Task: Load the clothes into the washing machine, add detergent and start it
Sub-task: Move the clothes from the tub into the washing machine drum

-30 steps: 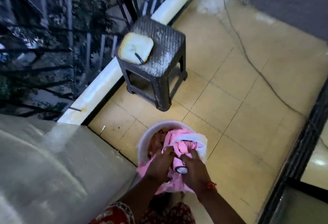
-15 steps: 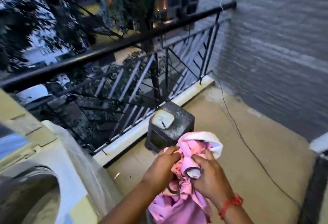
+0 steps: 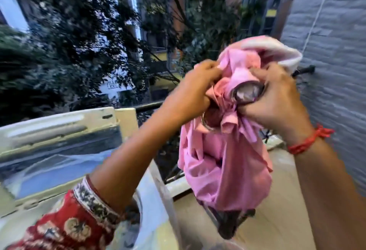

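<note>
Both hands hold up a bundle of pink clothes [image 3: 225, 162] with a white piece on top, at chest height right of centre. My left hand [image 3: 194, 95] grips the bundle's upper left folds. My right hand [image 3: 275, 99] is clenched on its upper right folds, with a red thread on the wrist. The bundle hangs down between the hands, a dark garment showing at its bottom. The white top-loading washing machine [image 3: 154, 200] stands at the lower left with its lid [image 3: 59, 129] raised; my left forearm partly covers the drum opening.
A black balcony railing [image 3: 148, 105] runs behind the machine, with trees and buildings beyond. A grey brick wall [image 3: 336, 41] closes the right side. Tan floor [image 3: 277, 220] shows below the bundle. The view is motion-blurred.
Both hands lifted the pink bundle out of the white bucket on the floor and raised it beside the machine. The view swung up from the floor; the bucket and stool are out of sight.
</note>
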Demonstrator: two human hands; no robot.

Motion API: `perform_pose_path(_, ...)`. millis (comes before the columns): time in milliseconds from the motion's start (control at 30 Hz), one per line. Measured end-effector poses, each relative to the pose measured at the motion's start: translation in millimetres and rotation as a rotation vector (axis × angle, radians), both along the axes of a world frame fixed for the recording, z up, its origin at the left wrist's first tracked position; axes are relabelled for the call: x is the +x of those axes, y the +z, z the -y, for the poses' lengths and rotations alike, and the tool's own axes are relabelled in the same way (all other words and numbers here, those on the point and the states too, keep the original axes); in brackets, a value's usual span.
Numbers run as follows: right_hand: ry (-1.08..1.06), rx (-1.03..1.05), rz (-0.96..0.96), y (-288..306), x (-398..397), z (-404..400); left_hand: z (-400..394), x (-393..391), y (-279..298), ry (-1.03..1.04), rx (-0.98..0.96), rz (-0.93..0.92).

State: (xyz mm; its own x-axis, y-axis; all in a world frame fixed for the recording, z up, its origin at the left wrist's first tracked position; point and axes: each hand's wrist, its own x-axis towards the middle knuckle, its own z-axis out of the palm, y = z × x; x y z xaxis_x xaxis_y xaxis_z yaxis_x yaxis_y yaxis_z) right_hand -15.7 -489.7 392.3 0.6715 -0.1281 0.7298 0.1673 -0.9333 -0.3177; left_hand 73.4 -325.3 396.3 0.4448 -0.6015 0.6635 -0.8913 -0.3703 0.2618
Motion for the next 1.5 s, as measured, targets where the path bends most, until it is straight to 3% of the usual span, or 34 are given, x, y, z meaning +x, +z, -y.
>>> perform_pose_path(200, 0.151, -0.063, 0.126, 72, 44, -113, -127, 22, 75, 0.184, -0.029, 0.229)
perform_pose_path(367, 0.284, -0.061, 0.098, 69, 76, -203, -226, 35, 72, 0.311, 0.005, 0.262)
perform_pose_path(567, 0.468, 0.038, -0.094, -3, 121, -301, -329, 57, -3, 0.418, 0.068, 0.082)
perform_pose_path(933, 0.68, 0.078, -0.561, -196, 167, -382, -400, 65, -209, 0.642, 0.12, -0.551)
perform_pose_path(1133, 0.712, 0.029, -0.717, -259, 172, -387, -396, 53, -277, 0.756, 0.125, -0.652)
perform_pose_path(1300, 0.777, -0.067, -0.805, -310, 177, -381, -390, 42, -318, 0.823, 0.267, -0.737)
perform_pose_path(1400, 0.801, -0.178, -0.995, -338, 179, -376, -384, 38, -331, 0.846, 0.481, -0.77)
perform_pose_path(1500, 0.825, -0.266, -1.163, -359, 176, -372, -377, 36, -335, 0.822, 0.432, -0.851)
